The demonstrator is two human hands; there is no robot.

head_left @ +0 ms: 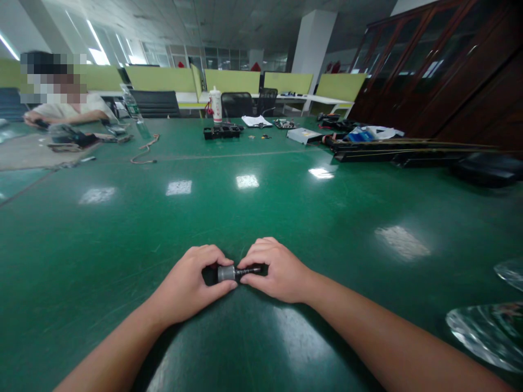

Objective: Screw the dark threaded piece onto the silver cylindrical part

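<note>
A small metal part lies level between my two hands, near the middle of the green table [204,212]. Its left portion is a thick grey cylinder [226,273], and a thin dark ribbed shaft [250,270] extends from it to the right. My left hand [200,277] is closed around the cylinder, thumb below and fingers above. Thumb and fingers of my right hand [272,269] curl around the shaft and meet the part near its middle. The shaft's tip points into my right palm.
Across the table sits a person [73,109] beside a clear bottle [133,103]. Farther back are a white bottle [215,104], a black part [223,132] and a grey box [303,135]. Long black rails [368,152] lie at the right; clear plastic [490,332] is near my right forearm.
</note>
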